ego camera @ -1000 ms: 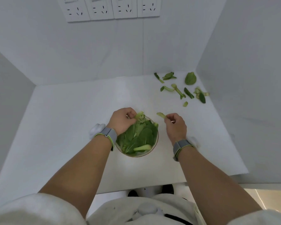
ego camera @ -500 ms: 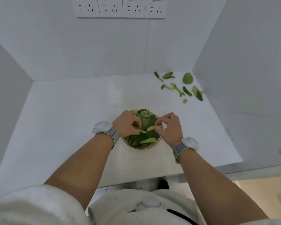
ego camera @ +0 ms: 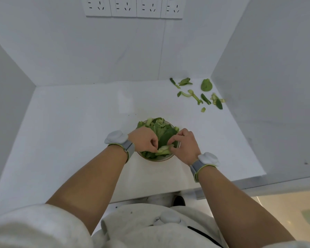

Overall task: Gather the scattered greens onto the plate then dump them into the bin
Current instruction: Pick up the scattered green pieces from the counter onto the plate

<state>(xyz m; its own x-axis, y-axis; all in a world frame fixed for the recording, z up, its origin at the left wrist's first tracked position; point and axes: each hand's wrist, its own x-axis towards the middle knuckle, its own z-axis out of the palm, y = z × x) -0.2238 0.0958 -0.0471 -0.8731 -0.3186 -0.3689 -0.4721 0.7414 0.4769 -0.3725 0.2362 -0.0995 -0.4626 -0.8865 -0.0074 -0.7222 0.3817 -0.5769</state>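
Two hands meet over a plate (ego camera: 151,158) heaped with greens (ego camera: 162,135) at the near middle of a white counter (ego camera: 70,133), and each wrist carries a grey band with a white puck. On the left, the left hand (ego camera: 145,141) covers the plate's left rim, its fingers curled inward with the fingertips pinching one end of a pale green stalk (ego camera: 163,150) that lies across the near side of the pile. Just right of it, the right hand (ego camera: 184,146) sits over the plate's right rim, thumb and forefinger pressed together on the other end of the same stalk, the remaining fingers bent above the dark leaves. Only the near edge of the plate shows as a brownish arc below the two hands. Farther right and well apart from the plate, in the far right corner of the counter, scattered greens (ego camera: 197,93) lie loose on the surface: a thin dark strip and a crumpled leaf near the back wall, a broad round leaf (ego camera: 206,85) beside the side wall, several pale stems and dark slivers in front of those, and one small pale scrap (ego camera: 203,109) nearest the plate. A row of wall sockets (ego camera: 134,7) runs along the top of the back wall.
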